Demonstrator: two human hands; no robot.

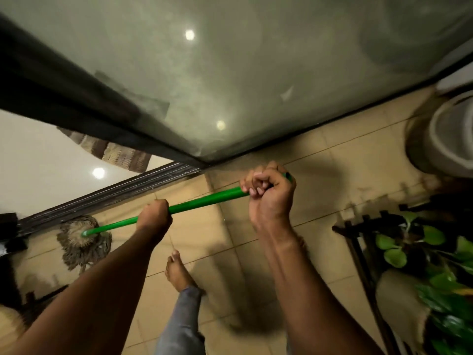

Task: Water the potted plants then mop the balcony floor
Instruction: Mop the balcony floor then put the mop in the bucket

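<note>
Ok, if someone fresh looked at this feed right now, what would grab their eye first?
Most likely the bright green mop handle slanting across the middle, with the left hand gripping it low and the right hand gripping its top end. Next, the stringy mop head on the tan tiled floor at left beside the sliding door track, then the leafy potted plant at right.

The beige tiled balcony floor [320, 160] carries a stringy grey mop head [82, 242] (by the door track), a bare foot [179, 271] and a pale round pot [445, 139].
</note>
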